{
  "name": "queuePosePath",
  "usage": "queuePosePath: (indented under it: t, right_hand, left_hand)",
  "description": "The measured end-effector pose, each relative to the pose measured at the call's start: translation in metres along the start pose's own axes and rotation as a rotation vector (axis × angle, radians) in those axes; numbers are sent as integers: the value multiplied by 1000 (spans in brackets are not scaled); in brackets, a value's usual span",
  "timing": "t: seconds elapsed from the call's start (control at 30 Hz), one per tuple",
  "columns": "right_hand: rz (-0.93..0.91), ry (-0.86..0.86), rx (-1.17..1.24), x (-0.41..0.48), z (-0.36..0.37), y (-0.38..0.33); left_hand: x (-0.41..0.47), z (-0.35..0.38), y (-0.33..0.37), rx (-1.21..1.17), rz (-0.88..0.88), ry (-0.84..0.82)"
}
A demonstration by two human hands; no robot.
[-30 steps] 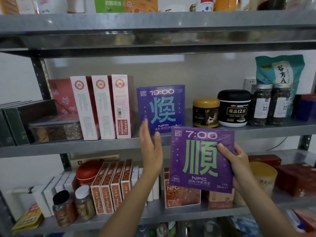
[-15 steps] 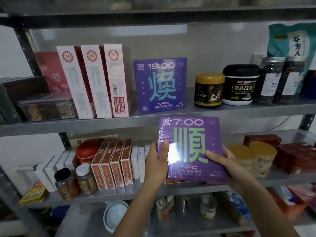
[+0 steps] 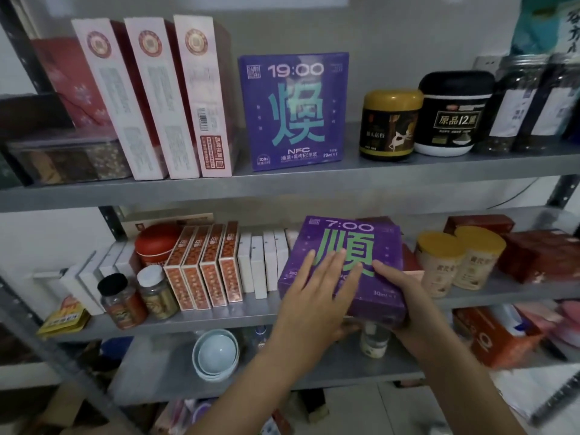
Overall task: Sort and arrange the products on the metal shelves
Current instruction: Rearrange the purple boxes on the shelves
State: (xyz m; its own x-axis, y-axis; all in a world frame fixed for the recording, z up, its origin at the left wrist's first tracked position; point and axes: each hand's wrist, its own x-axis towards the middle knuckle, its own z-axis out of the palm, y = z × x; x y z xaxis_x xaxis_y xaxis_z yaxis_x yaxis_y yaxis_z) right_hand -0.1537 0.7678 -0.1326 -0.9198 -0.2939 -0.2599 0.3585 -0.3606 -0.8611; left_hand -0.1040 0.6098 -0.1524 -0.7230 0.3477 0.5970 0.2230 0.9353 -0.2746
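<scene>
Right hand grips a corner of the flat purple cardboard box; left hand lies flat on it, probably steadying its tilt.

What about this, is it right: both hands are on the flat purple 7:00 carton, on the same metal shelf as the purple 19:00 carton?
Wrong shelf. The left hand and right hand are on the flat purple 7:00 carton, but the head view shows it at the metal shelf one below the purple 19:00 carton.

matt grey metal shelf, glossy film-wrapped purple 7:00 box, cardboard pink cartons, shiny plastic jar, perhaps ceramic bowls
</scene>
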Motion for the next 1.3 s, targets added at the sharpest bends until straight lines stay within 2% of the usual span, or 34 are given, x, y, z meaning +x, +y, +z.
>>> queuePosePath:
  t: [0.13, 0.23, 0.33, 0.37, 0.43, 0.5, 0.57, 0.67, 0.73, 0.9, 0.97, 1.03, 1.1, 1.23, 1.3]
  right_hand:
    - [36, -29, 8, -4, 5, 3]
    - [40, -54, -151, -5, 3, -2]
    - [-109, 207, -373, 10, -2, 3]
    - [-216, 305, -364, 17, -4, 5]
    - [-393, 433, -197, 31, -9, 7]
    - [-479, 353, 51, 43, -15, 4]
    - [-518, 142, 289, 51, -19, 0]
    - [-555, -74, 450, 57, -21, -7]
    - [-578, -82, 464, 59, -20, -12]
    - [-604, 118, 421, 56, -12, -17]
    - [-658, 178, 322, 50, -9, -17]
    - [-757, 241, 167, 45, -4, -15]
    - [-882, 286, 15, 39, 5, -14]
    - [-990, 280, -113, 30, 30, -11]
    - [-1014, 296, -170, 27, 36, -9]
  left_hand:
    - [1, 1, -7, -47, -33, 104]
    - [-1, 3, -15, -142, -39, 145]
    - [-4, 3, -17, -271, -87, 176]
    - [-5, 3, -17, -301, -82, 189]
    - [-7, 3, -16, -376, -65, 224]
    - [-7, 5, -12, -511, -72, 268]
    - [-7, 7, -7, -667, -108, 301]
    - [-8, 6, -3, -829, -182, 285]
    - [-9, 6, -2, -896, -227, 245]
    - [-5, -8, -5, -1015, -351, 29]
    - [-7, -13, -4, -1062, -416, 21]
    - [-10, -19, -2, -1014, -406, 89]
    - [-9, -20, 2, -821, -370, 105]
    - [-1, -12, 4, -614, -401, -81]
    - [-1, -5, 3, -592, -423, -102]
